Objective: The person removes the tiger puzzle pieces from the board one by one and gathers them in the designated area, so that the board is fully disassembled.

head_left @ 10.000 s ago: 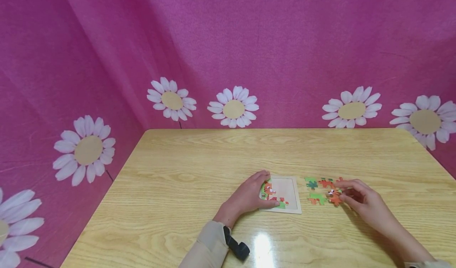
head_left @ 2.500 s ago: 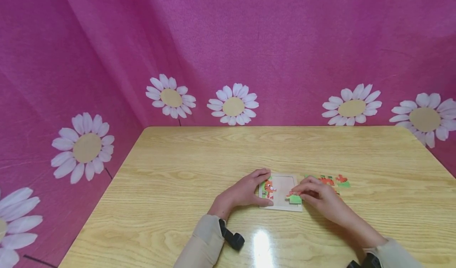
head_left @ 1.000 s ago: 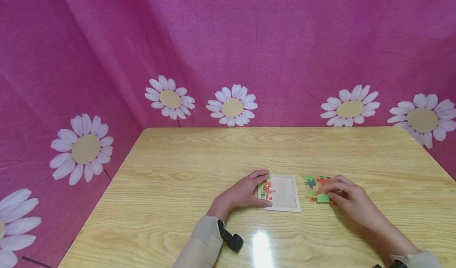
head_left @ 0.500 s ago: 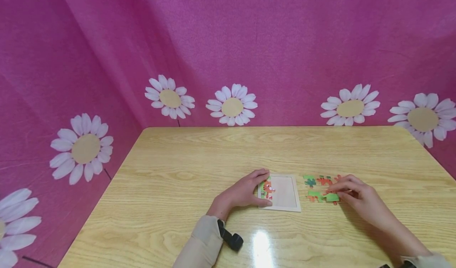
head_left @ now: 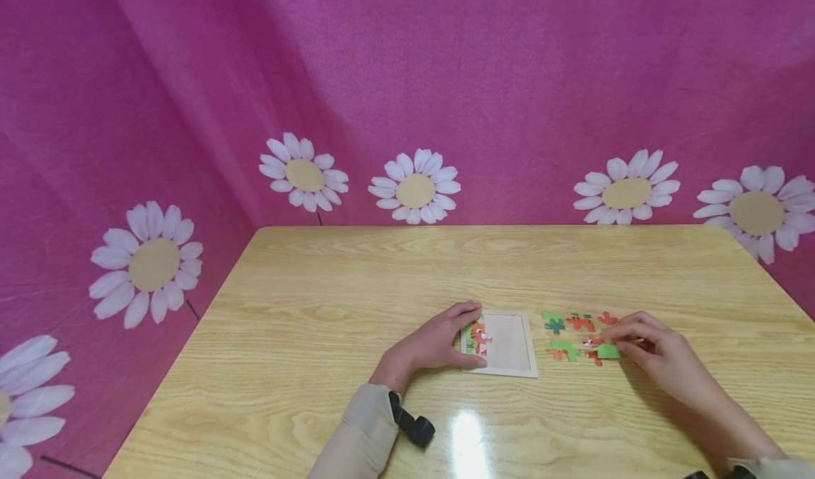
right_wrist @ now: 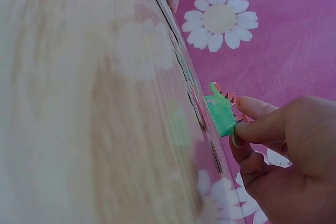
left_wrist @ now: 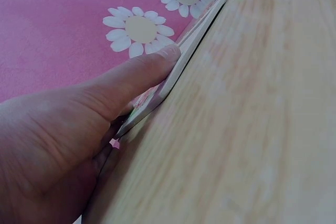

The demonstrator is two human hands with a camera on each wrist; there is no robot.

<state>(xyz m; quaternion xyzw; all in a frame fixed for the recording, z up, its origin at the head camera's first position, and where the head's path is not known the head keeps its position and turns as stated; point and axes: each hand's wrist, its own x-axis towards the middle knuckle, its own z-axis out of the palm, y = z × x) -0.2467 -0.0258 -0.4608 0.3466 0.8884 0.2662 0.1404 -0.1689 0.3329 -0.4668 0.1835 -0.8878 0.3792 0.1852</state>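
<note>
In the head view my left hand (head_left: 439, 339) holds the left side of a pale wooden puzzle tray (head_left: 532, 366), its thumb along the front rim. The left wrist view shows that thumb lying over the edge of the tray (left_wrist: 170, 80). Fitted pieces with an orange animal face (head_left: 479, 335) fill the tray's left column; bare wood shows to their right. Between thumb and fingers, my right hand (head_left: 668, 355) pinches a green and orange puzzle piece (right_wrist: 221, 115), slightly tilted. It overlaps loose pieces on the table in the head view.
Several loose puzzle pieces lie right of the tray, among them a green one (head_left: 554, 323), an orange one (head_left: 581, 322) and a green-orange one (head_left: 564, 351). The wooden table (head_left: 356, 281) meets a pink daisy-print cloth (head_left: 509, 97) at the back and left.
The right hand carried the green and orange piece from over the tray's lower right back to the loose pieces, then farther right. The piece near the left thumb earlier is gone from the tray.
</note>
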